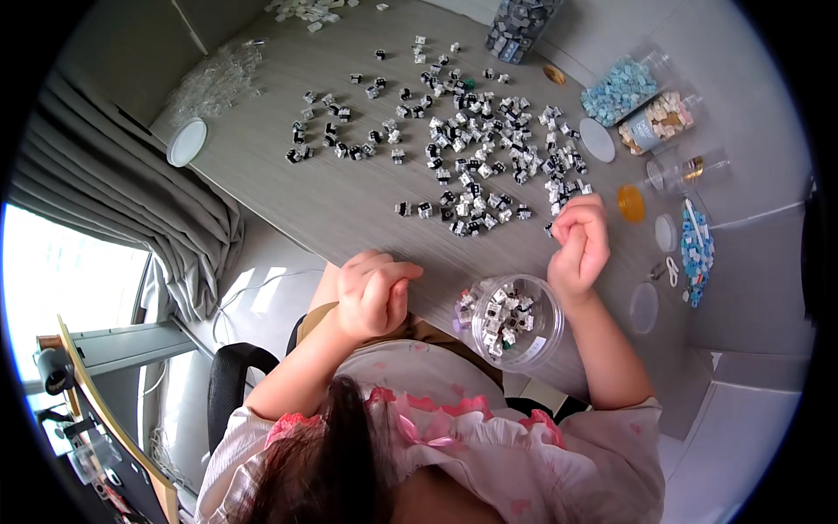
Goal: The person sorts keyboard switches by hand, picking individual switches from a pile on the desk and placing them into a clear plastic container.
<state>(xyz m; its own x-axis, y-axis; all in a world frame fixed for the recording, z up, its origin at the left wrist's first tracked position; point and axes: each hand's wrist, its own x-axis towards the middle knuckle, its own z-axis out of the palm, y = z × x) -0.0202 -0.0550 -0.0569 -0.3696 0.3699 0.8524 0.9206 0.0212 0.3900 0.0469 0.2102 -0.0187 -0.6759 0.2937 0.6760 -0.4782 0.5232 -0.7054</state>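
Many small black-and-white keyboard switches lie scattered over the grey wood-grain table. My left hand is at the table's near edge, its fingers curled in; whatever they hold, if anything, is hidden. Just below the right end of the switches, my right hand is closed with bent fingers, and its inside does not show. Between my forearms, a clear round jar stands near the edge, partly filled with switches. My right wrist is close beside the jar's rim.
Clear jars of blue keycaps and pale keycaps lie at the right. An orange lid, a white lid and a bag of blue pieces are nearby. Clear pieces pile up far left.
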